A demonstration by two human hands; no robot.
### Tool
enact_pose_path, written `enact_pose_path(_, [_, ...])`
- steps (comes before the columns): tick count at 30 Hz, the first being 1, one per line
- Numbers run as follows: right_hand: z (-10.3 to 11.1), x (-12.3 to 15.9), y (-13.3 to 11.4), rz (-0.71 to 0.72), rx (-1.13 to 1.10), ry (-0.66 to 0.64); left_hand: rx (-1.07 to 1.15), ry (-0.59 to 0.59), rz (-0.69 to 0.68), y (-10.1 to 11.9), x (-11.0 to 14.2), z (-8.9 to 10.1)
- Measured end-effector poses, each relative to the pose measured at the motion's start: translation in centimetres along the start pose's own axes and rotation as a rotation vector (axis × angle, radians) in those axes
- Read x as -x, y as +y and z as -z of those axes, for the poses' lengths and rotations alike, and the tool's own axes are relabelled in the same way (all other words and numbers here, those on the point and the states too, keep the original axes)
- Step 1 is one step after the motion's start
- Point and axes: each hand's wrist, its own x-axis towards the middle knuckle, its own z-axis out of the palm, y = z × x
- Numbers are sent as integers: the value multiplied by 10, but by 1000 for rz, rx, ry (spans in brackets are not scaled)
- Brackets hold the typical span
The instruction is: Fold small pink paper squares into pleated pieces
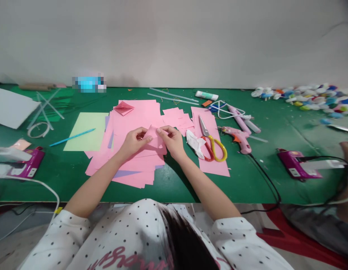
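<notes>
Between my two hands is a small piece of pink paper, held just above a stack of pink sheets. My left hand pinches its left side between thumb and fingers. The right side is gripped by my right hand, with the fingertips near the top edge. A folded pink paper fan shape rests on the stack's upper left. Small cut pink pieces lie just beyond my right hand. Scissors with red and yellow handles sit on another pink sheet, beside a crumpled white tissue.
A pink glue gun lies at the right, its black cord running off the front edge. Purple power strips stand on both sides. A blue pencil crosses a pale green sheet. Behind are a glue stick and bottle caps.
</notes>
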Motion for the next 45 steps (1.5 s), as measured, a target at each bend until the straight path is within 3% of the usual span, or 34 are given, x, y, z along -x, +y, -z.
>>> enact_pose_path(15, [-3,2,6,-150,-119,-116,-68,180,-33,-10,-5,6])
enact_pose_path(23, [-3,1,-1,-36,1,-14,-116,145,-43,-9,-3,4])
enact_pose_path(34, [-4,1,-1,-51,-16,-40,-83,182,-74,-6,-1,3])
enact_pose_path(45, [-4,2,2,0,92,29,-74,175,-42,-5,1,1])
